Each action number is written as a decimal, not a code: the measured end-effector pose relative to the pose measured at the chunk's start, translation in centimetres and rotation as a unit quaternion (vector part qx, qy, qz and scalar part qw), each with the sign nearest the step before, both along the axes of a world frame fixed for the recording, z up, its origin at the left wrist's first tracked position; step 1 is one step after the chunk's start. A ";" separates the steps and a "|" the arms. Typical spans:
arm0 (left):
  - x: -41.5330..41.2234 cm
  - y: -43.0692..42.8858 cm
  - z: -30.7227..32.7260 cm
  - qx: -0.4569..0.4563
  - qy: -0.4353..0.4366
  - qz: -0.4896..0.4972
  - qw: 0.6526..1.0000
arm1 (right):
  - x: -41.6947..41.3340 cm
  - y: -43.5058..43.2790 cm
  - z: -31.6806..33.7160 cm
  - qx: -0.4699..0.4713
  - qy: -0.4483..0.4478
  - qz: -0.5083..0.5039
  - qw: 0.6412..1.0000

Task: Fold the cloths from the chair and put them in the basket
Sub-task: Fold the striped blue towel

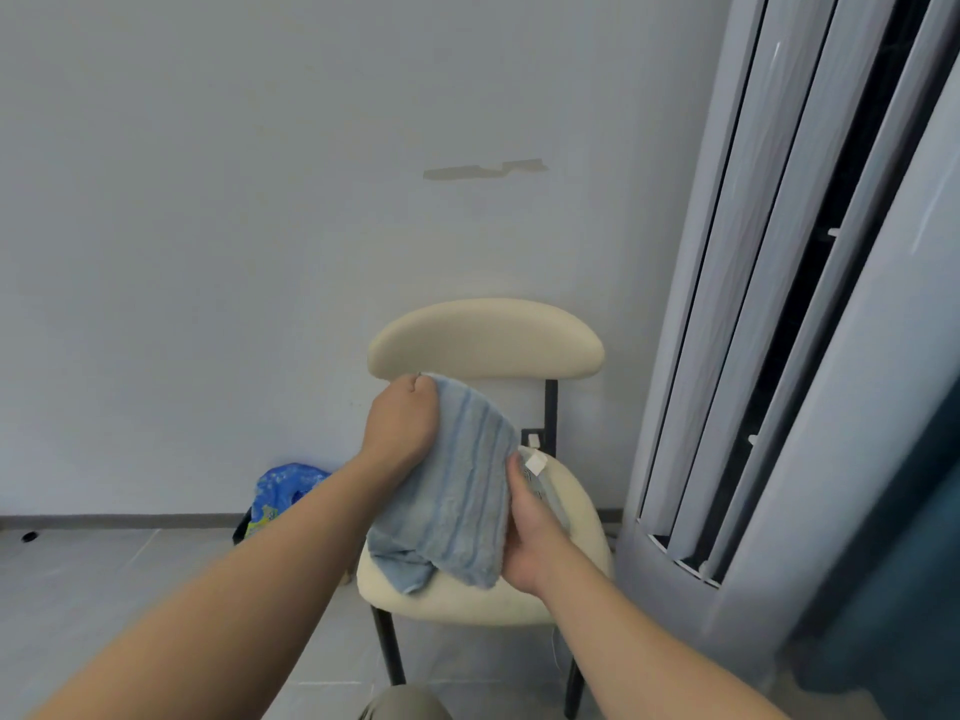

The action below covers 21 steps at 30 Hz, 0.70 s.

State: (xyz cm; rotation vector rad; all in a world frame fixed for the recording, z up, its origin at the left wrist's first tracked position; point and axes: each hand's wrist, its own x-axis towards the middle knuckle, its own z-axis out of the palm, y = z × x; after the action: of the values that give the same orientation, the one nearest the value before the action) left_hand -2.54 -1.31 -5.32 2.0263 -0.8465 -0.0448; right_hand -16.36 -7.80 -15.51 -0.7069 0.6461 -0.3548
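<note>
A light blue striped cloth [462,491] hangs doubled over above the cream chair [488,335]. My left hand [400,426] grips its top left edge, fingers curled round the fold. My right hand [530,532] holds the cloth's right side from below, thumb on the front. A loose lower corner of the cloth droops onto the chair seat [582,506]. Behind my right hand another grey cloth with a white tag [535,464] lies on the seat, mostly hidden. No basket is in view.
The chair stands against a pale wall on black legs. A blue patterned bag [283,491] leans on the wall at the left. A tall grey slatted unit [779,356] stands close on the right. Grey tiled floor lies at the left.
</note>
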 end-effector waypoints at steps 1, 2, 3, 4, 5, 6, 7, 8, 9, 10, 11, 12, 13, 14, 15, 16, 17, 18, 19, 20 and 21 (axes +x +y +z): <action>0.1 0.2 -0.3 -0.001 0.010 0.004 1.000 | 0.2 0.2 0.1 -0.014 0.020 -0.015 1.000; 0.2 0.5 -0.7 -0.003 0.017 0.009 1.000 | 0.4 0.3 0.2 -0.042 0.044 -0.036 0.998; 0.3 0.8 -1.0 -0.004 0.023 0.014 1.000 | 0.5 0.4 0.3 -0.085 0.068 -0.056 0.992; 0.5 1.2 -1.5 -0.003 0.029 0.021 0.999 | 0.6 0.4 0.5 -0.148 0.099 -0.078 0.981; 0.8 1.4 -1.9 -0.002 0.039 0.030 0.999 | 0.7 0.2 0.5 -0.217 0.134 -0.100 0.962; 1.1 1.5 -2.5 0.000 0.066 0.040 0.997 | 0.7 0.0 0.7 -0.277 0.161 -0.117 0.940; 1.4 1.6 -3.2 -0.002 0.112 0.048 0.993 | 0.8 -0.4 0.7 -0.323 0.179 -0.128 0.920; 1.7 1.6 -3.8 -0.012 0.177 0.060 0.982 | 0.9 -0.8 0.8 -0.352 0.189 -0.129 0.907; 2.0 1.6 -4.5 -0.031 0.262 0.068 0.962 | 1.0 -1.3 0.8 -0.374 0.197 -0.127 0.897; 2.1 1.8 -5.1 -0.057 0.355 0.071 0.930 | 1.2 -1.9 0.7 -0.392 0.207 -0.122 0.888; 2.2 2.0 -5.7 -0.078 0.435 0.066 0.894 | 1.4 -2.6 0.4 -0.411 0.215 -0.119 0.878; 2.3 2.2 -6.3 -0.091 0.492 0.051 0.864 | 1.6 -3.2 0.2 -0.427 0.221 -0.116 0.869; 2.3 2.3 -7.0 -0.094 0.527 0.032 0.844 | 1.8 -3.9 -0.2 -0.440 0.227 -0.116 0.861; 2.2 2.3 -7.7 -0.087 0.548 0.015 0.832 | 2.1 -4.6 -0.6 -0.451 0.236 -0.114 0.853; 2.1 2.0 -8.5 -0.082 0.565 0.006 0.821 | 2.5 -5.3 -1.2 -0.459 0.245 -0.111 0.847; 2.2 1.6 -9.6 -0.082 0.579 0.008 0.811 | 2.9 -6.0 -1.9 -0.463 0.254 -0.106 0.842; 2.3 1.0 -10.7 -0.090 0.586 0.014 0.805 | 3.5 -6.8 -2.8 -0.467 0.259 -0.100 0.839; 2.5 0.5 -11.9 -0.093 0.583 0.030 0.807 | 4.1 -7.5 -3.6 -0.471 0.263 -0.088 0.837; 3.0 -0.2 -13.3 -0.091 0.566 0.054 0.818 | 4.7 -8.1 -4.6 -0.474 0.270 -0.074 0.835; 3.5 -1.0 -14.7 -0.078 0.533 0.075 0.839 | 5.5 -8.7 -5.4 -0.478 0.277 -0.063 0.831; 4.0 -1.8 -16.1 -0.058 0.484 0.098 0.868 | 6.2 -9.2 -6.3 -0.478 0.286 -0.053 0.829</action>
State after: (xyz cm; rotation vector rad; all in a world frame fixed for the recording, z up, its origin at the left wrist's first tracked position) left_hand 1.50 -3.08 -21.46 1.6428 0.0048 -0.8042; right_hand -10.12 -17.05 -21.79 -1.7931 1.0874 -0.5851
